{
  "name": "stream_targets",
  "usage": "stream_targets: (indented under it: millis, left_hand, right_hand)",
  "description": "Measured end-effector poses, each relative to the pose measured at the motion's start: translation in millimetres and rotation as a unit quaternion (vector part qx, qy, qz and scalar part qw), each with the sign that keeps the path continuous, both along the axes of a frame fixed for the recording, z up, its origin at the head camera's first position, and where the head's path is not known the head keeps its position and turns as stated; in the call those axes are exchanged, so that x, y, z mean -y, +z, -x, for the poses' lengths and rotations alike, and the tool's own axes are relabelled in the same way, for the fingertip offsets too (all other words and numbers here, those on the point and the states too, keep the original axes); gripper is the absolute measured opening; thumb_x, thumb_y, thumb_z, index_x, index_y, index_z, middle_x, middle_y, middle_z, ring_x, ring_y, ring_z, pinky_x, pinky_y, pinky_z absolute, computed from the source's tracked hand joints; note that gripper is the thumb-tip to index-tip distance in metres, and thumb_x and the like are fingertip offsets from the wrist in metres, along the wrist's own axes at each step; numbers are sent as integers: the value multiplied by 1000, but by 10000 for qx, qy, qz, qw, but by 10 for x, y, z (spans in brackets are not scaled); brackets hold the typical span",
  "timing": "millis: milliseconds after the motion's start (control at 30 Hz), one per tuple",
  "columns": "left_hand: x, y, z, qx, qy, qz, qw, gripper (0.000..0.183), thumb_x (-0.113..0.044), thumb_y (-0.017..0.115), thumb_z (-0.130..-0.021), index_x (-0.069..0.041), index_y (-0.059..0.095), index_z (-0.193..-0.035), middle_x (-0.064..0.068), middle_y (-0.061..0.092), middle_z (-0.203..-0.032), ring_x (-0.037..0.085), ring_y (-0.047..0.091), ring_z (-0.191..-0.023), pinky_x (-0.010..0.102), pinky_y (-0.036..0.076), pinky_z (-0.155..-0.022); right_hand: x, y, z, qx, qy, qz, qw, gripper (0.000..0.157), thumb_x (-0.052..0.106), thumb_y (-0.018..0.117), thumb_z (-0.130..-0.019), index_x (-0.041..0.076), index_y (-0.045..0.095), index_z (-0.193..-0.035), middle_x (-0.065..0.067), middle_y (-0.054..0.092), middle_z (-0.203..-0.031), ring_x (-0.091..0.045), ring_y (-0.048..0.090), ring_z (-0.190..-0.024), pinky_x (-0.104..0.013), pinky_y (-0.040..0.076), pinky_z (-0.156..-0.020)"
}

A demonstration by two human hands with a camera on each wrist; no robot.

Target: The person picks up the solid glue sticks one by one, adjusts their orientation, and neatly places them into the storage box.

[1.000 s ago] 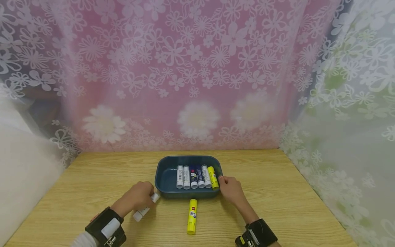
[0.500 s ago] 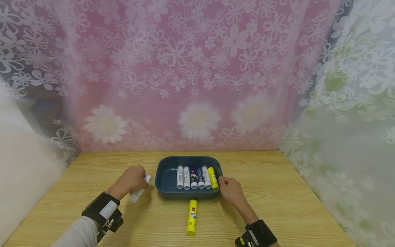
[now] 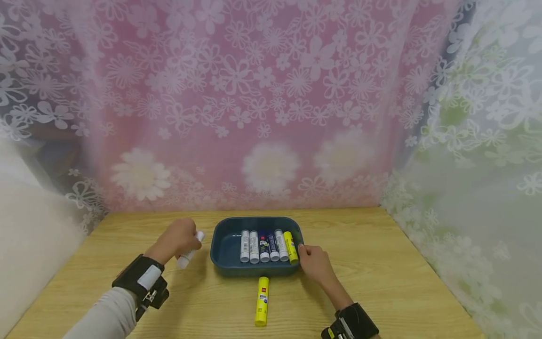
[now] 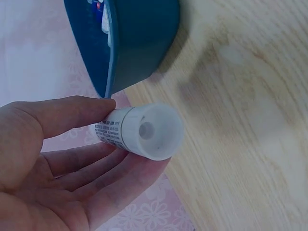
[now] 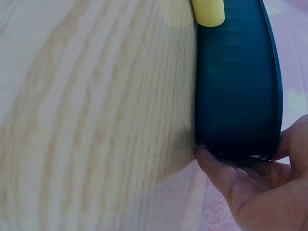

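Note:
In the head view my left hand (image 3: 177,239) pinches a white glue stick (image 3: 190,250) above the table, left of the dark blue tray (image 3: 224,271). The left wrist view shows the thumb on one side of this glue stick (image 4: 149,131) and the fingers beneath it, its hollow end facing the camera. My right hand (image 3: 316,264) grips the right end of the tray, thumb at the rim and fingers against the outer wall (image 5: 236,91). Inside the tray several glue sticks (image 3: 254,247) lie side by side, white and dark blue, with a yellow one (image 3: 290,247) at the right.
A yellow glue stick (image 3: 262,301) lies on the wooden table (image 3: 364,282) just in front of the tray. Behind the table hangs a pink flowered curtain (image 3: 271,117), with pale sheeting at both sides.
My left hand has lifted the white glue stick and carried it away from the front edge, slightly left, beside the tray. The right hand keeps its place on the tray.

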State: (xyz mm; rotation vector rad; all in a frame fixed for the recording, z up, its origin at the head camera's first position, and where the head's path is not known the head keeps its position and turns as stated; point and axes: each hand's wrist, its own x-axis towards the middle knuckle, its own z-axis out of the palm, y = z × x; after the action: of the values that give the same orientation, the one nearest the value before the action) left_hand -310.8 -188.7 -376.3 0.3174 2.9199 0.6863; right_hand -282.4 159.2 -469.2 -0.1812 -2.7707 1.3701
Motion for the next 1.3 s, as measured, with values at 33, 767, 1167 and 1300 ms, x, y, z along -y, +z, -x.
stream_targets:
  millis: [33, 767, 1167, 1300]
  left_hand:
    - [-5, 11, 6, 1, 6, 1, 10000, 13, -5, 72, -85, 2, 65, -75, 11, 60, -66, 21, 62, -54, 31, 55, -44]
    - [-316, 320, 214, 19, 139, -66, 9999, 14, -6, 71, -86, 7, 65, -87, 15, 63, -74, 25, 66, -61, 34, 59, -49]
    - [-538, 487, 300, -111, 86, -170, 9998, 14, -6, 69, -86, 6, 66, -91, 15, 64, -77, 25, 66, -62, 34, 60, -51]
    - [-573, 508, 327, -173, 140, -208, 9995, 15, -5, 70, -86, 7, 66, -94, 16, 64, -79, 26, 67, -63, 36, 60, -53]
  right_hand:
    - [1, 4, 1, -7, 3, 12, 10000, 46, 28, 43, -108, 14, 45, -64, 2, 41, -56, -13, 38, -51, -25, 29, -49]
    - [-11, -4, 6, -66, 56, -119, 9999, 47, 27, 43, -107, 15, 44, -62, 3, 40, -54, -13, 35, -49, -24, 27, -49]
    - [-14, -11, 6, -29, 45, -91, 9999, 46, 27, 42, -108, 14, 45, -63, 2, 40, -56, -13, 36, -50, -24, 28, -49]
    - [-4, -4, 6, -34, 47, -61, 10000, 46, 27, 43, -107, 14, 45, -64, 3, 40, -56, -13, 36, -50, -24, 28, -49]
